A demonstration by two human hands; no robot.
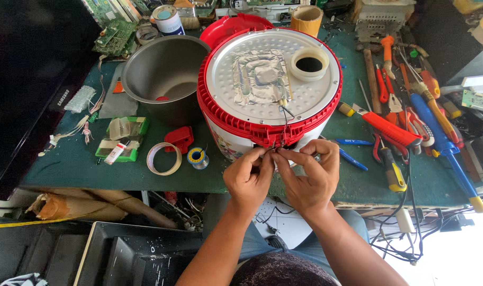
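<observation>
Both hands meet at the near rim of an upturned red-and-white cooker body [268, 85]. Left hand [247, 177] and right hand [307, 177] pinch thin wires [276, 147] between fingertips, nearly touching each other. Grey inner pot [164, 74] stands beyond the left hand; screwdrivers [389, 127] lie right of the right hand.

the fingertips of both hands hide the thin wires [273, 145] they pinch.
</observation>
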